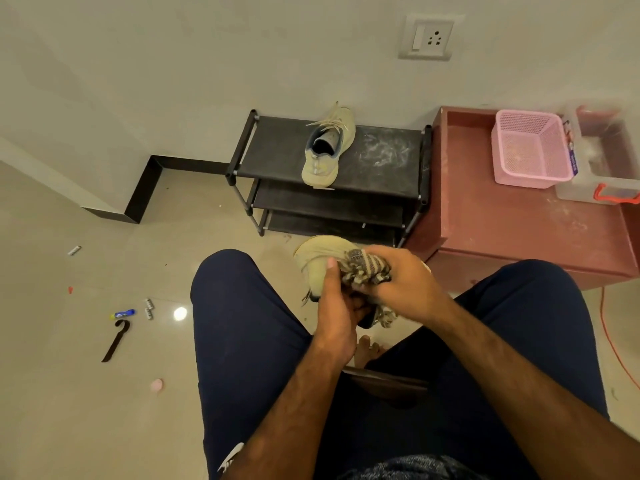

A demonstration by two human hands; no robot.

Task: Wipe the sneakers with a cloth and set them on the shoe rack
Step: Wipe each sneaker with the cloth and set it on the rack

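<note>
Beige sneaker (317,268) gripped by left hand (337,306), right hand (398,282) clenching striped cloth (367,268), no legible writing

The person sits with both hands between the knees: the left hand (337,303) grips a beige sneaker (320,263), and the right hand (398,282) presses a striped cloth (367,268) onto it. Beyond the hands, the other sneaker (327,148) rests on the black shoe rack (381,168).

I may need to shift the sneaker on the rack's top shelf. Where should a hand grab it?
Likely at the heel collar of the sneaker, coming from above and the front: its opening faces up and its heel points toward the person, overhanging the shoe rack edge.
</note>
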